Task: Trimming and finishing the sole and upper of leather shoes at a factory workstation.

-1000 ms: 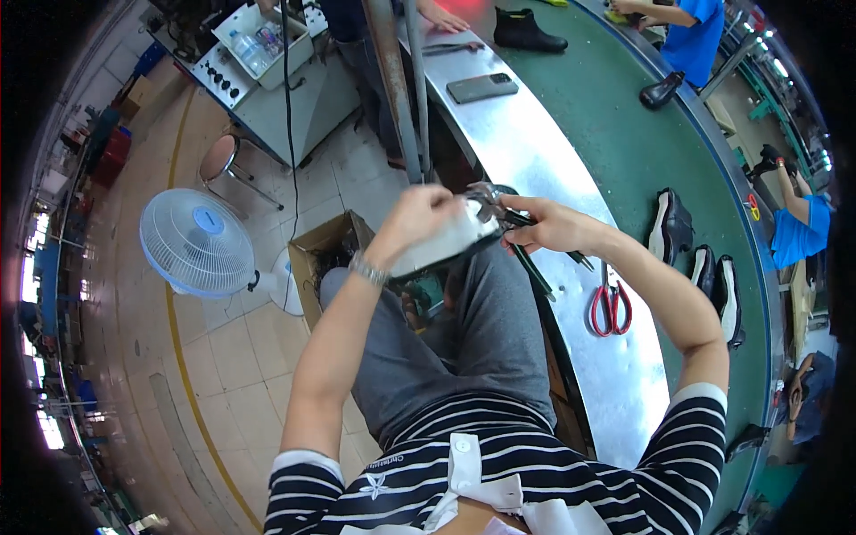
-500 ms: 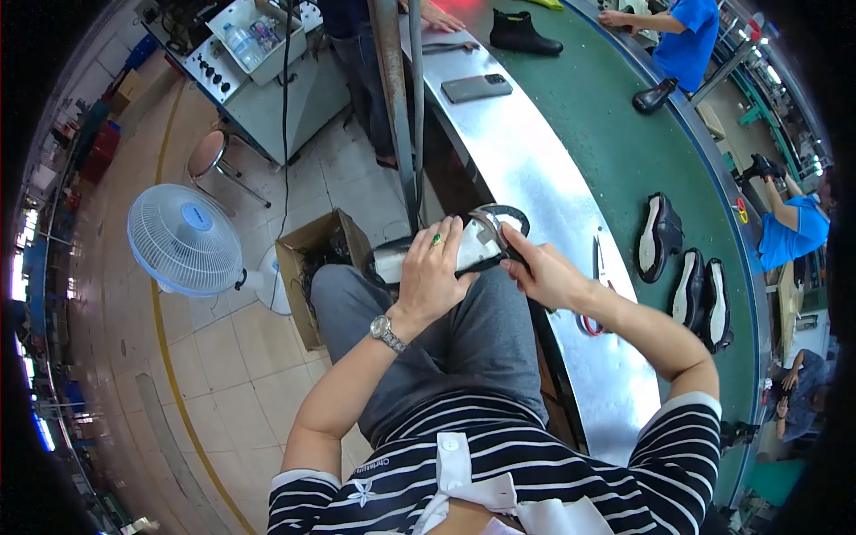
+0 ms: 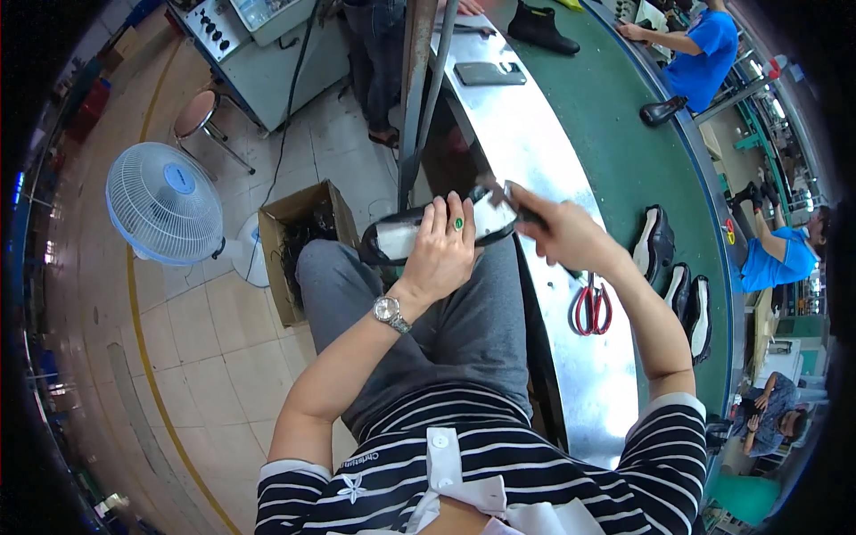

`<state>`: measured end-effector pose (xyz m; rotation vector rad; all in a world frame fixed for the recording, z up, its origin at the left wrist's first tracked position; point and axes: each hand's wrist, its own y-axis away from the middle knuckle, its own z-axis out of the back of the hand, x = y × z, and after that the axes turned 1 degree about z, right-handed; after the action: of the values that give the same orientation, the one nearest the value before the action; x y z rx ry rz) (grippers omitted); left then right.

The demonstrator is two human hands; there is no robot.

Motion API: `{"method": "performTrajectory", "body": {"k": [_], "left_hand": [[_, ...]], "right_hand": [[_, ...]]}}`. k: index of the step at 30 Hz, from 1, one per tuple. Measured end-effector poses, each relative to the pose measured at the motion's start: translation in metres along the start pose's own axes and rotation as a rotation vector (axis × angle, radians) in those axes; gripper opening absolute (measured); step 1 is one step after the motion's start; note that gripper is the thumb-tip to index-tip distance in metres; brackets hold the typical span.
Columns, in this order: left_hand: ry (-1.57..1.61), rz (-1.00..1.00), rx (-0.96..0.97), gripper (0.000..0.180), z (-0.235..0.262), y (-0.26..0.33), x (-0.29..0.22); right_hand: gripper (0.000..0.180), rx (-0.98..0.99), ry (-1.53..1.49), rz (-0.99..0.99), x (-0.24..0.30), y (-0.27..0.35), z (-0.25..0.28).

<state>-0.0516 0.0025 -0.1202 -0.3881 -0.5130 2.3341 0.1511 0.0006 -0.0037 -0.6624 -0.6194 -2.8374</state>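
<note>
A black shoe (image 3: 392, 242) lies sole up across my lap, its pale underside showing. My left hand (image 3: 441, 250) is closed over its middle, fingers across the sole. My right hand (image 3: 571, 234) grips a hand tool (image 3: 493, 191) with a brownish metal head, blurred and held at the end of the shoe nearer the bench. Its exact kind cannot be made out, and my fingers hide most of its handle. Red-handled scissors (image 3: 592, 308) rest on the metal bench top just below my right hand.
A phone (image 3: 490, 73) lies on the metal bench edge (image 3: 562, 169). Several shoes (image 3: 655, 241) stand on the green conveyor belt (image 3: 615, 134) to the right, with a black boot (image 3: 541, 28) farther off. At left are a cardboard box (image 3: 303, 209), a fan (image 3: 165, 203) and a stool (image 3: 198, 112).
My right hand and the tool have shifted from lying against the sole to its end, with the hand turned. The view has shifted slightly, showing more of the scissors. My left hand keeps its hold.
</note>
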Motion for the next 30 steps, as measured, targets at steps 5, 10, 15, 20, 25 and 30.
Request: {"method": "performTrajectory", "body": {"k": [5, 10, 15, 20, 25, 30], "left_hand": [[0.030, 0.017, 0.008, 0.073, 0.001, -0.005, -0.006], [0.024, 0.063, 0.013, 0.072, 0.000, -0.002, -0.003], [0.028, 0.062, 0.027, 0.072, 0.003, -0.006, -0.004], [0.049, 0.090, -0.008, 0.072, 0.000, -0.003, -0.004], [0.044, 0.103, -0.030, 0.070, -0.004, -0.002, -0.003], [0.128, 0.098, -0.058, 0.066, 0.002, -0.006, -0.008]], "right_hand": [[0.050, -0.195, -0.154, -0.006, -0.027, -0.017, -0.028], [0.053, -0.069, -0.042, 0.002, 0.001, -0.012, -0.002], [0.059, -0.113, 0.026, -0.002, -0.015, -0.017, -0.026], [0.059, -0.280, -0.226, 0.018, 0.002, -0.016, -0.019], [0.058, -0.156, 0.075, 0.058, 0.007, -0.017, -0.012], [0.059, -0.231, 0.188, 0.045, 0.007, -0.019, -0.037]]}}
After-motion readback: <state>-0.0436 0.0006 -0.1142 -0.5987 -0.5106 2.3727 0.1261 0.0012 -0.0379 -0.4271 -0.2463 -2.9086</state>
